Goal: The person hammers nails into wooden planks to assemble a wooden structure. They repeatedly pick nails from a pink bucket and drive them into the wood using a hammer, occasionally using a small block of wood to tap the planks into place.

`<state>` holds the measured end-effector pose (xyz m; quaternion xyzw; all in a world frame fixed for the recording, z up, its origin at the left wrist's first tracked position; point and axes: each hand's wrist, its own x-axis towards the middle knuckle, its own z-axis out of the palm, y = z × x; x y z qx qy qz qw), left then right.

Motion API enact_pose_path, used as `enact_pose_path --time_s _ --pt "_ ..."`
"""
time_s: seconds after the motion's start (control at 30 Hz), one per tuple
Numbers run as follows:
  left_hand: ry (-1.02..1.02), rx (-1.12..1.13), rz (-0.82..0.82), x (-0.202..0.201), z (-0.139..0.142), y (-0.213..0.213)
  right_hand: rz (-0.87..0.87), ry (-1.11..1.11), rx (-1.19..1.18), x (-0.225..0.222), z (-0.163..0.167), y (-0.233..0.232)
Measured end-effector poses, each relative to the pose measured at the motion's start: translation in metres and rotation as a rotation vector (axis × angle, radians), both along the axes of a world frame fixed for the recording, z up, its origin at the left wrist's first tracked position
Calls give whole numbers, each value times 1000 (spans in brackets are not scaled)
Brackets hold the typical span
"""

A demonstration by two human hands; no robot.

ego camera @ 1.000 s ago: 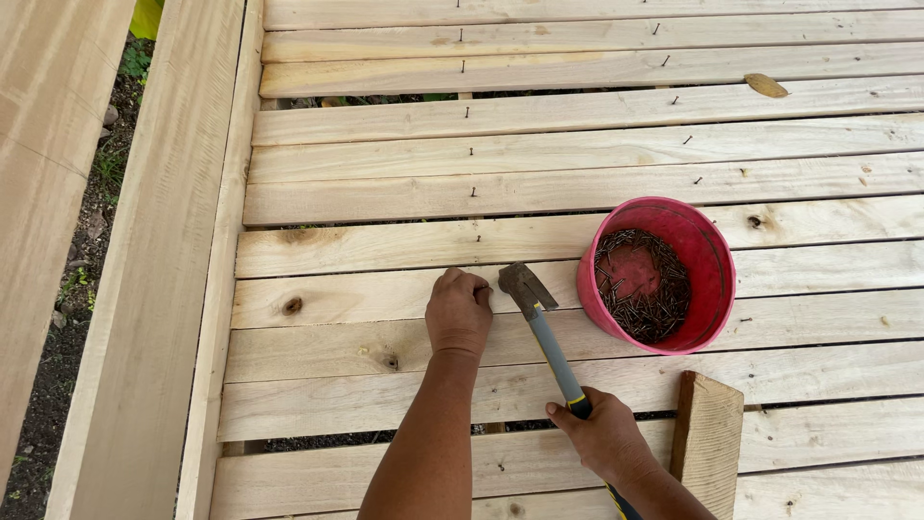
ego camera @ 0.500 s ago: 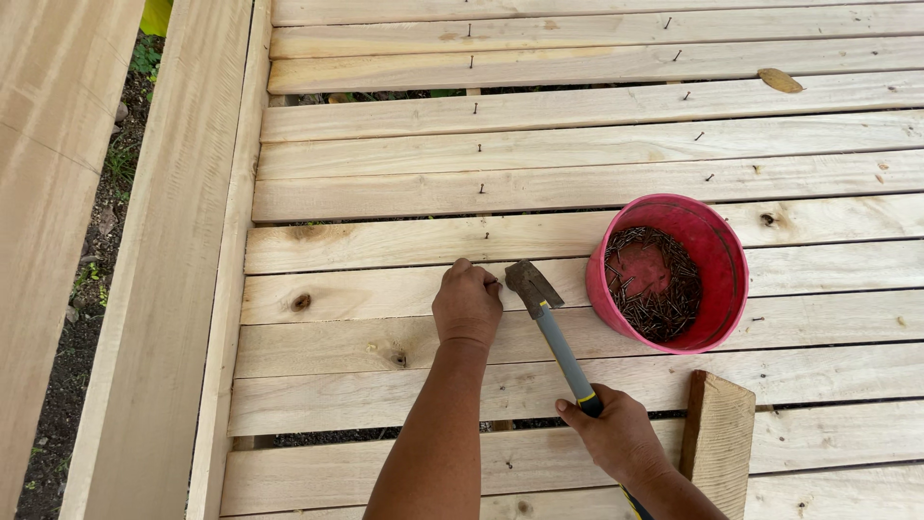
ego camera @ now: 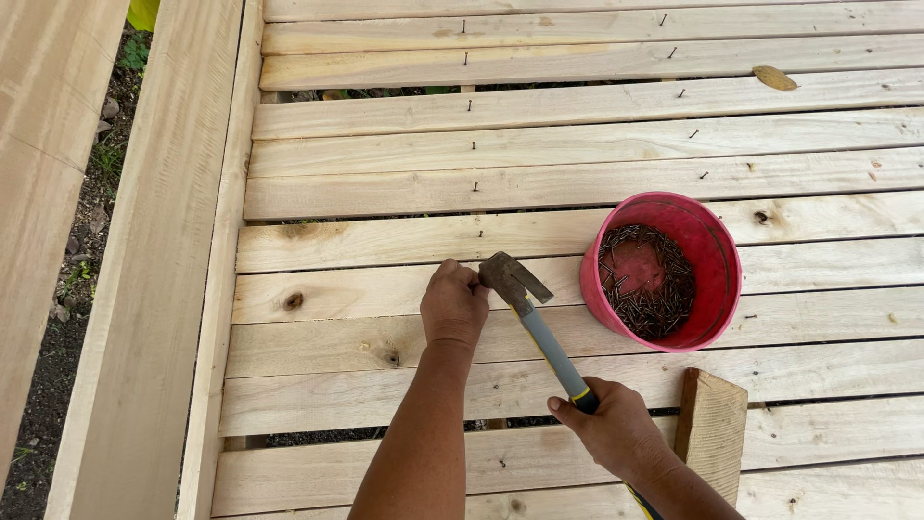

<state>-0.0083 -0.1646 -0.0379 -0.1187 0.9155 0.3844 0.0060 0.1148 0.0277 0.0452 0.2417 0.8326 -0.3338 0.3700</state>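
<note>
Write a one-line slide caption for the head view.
Left hand steadies a spot on a pale plank while the right hand holds a claw hammer beside a pink bucket of nails.

You have no labels, signs or screens before you. The only container is the round red bucket at the right of the frame, just above middle height, standing on the pale wooden planks, with a tangle of dark nails inside it.
</note>
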Motion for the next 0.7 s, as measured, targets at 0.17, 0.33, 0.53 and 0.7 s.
enact_pose_path --time_s 0.17,0.33,0.53,0.7 --pt "25 -30 4 1 -2 0 -60 -40 -34 1 1 -6" --pt "-20 82 59 3 1 2 -160 -51 -92 -2 -3 -1" --pt "-42 150 125 7 5 7 -293 -2 -184 1 -9 8" --pt "-35 151 100 5 5 5 -279 -13 -138 0 -12 9"
